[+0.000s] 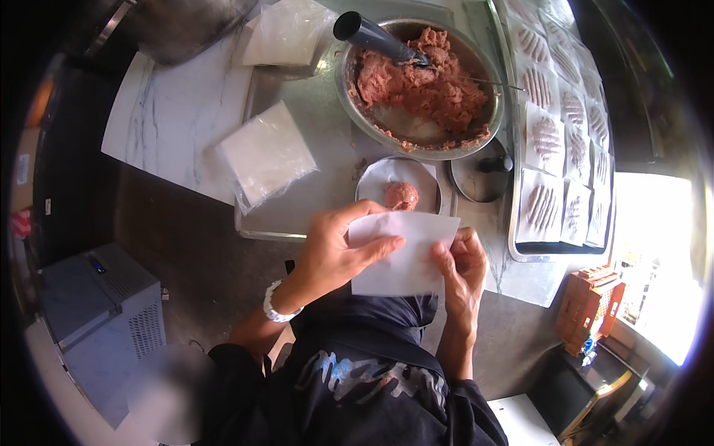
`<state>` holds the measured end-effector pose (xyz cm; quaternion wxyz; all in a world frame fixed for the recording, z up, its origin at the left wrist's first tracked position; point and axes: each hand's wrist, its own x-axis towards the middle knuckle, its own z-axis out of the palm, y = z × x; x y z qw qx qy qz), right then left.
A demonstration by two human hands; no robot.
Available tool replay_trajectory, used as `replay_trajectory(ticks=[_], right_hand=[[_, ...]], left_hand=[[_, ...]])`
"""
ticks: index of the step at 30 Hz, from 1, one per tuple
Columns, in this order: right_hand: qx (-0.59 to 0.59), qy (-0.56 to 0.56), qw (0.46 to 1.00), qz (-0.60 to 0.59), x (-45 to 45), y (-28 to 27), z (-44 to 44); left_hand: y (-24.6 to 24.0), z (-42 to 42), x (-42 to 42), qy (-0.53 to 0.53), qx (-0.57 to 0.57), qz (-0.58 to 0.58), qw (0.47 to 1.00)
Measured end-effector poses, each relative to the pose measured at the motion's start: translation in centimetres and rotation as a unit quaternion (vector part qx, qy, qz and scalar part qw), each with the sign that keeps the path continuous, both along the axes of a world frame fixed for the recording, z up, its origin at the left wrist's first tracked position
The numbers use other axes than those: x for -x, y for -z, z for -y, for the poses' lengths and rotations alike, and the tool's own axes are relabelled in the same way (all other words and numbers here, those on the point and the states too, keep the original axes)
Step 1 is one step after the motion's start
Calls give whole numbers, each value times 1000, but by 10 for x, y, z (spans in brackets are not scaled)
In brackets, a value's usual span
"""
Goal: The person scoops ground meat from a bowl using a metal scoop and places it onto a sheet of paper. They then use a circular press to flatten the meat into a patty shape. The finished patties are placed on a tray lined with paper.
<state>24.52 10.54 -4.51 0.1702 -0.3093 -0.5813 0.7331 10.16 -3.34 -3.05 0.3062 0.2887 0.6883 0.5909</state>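
Between both hands I hold a square white paper sheet (pixel 404 267). My left hand (pixel 346 245) grips its left side, thumb on top. My right hand (pixel 463 267) pinches its right edge. Just beyond the sheet, a ball of raw ground meat (pixel 401 195) rests on white paper in a round metal press base (pixel 360 184). The round press lid with a black knob (pixel 495 164) lies to its right. Behind stands a steel bowl (pixel 415 150) of ground meat (pixel 429 83), with a dark-handled scoop (pixel 379 44) stuck in it. Stacked papers in plastic (pixel 268 153) lie at the left.
A metal tray (pixel 519 252) at the right holds many ridged meat patties (pixel 544 206) on paper squares. Another wrapped paper stack (pixel 287 36) and a large metal pot (pixel 184 25) stand at the back left. Under these things is a large sheet pan (pixel 273 223) on a marble-patterned table (pixel 167 122).
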Motion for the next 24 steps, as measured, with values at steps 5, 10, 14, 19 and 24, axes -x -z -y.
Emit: replay_trajectory(ticks=[5, 10, 14, 19, 24], right_hand=[[-121, 55, 990, 54, 25, 20, -17], [-155, 72, 981, 91, 39, 27, -21], [-186, 68, 973, 117, 43, 29, -14], [-276, 87, 942, 170, 46, 31, -18], [-344, 62, 917, 192, 52, 29, -24]], left_hand=[[27, -11, -8, -142, -32, 130, 981], [36, -13, -11, -214, -1, 105, 971], [47, -20, -13, -245, -37, 22, 969], [55, -23, -3, -244, 77, -118, 959], [60, -27, -2, -256, 95, -201, 941]])
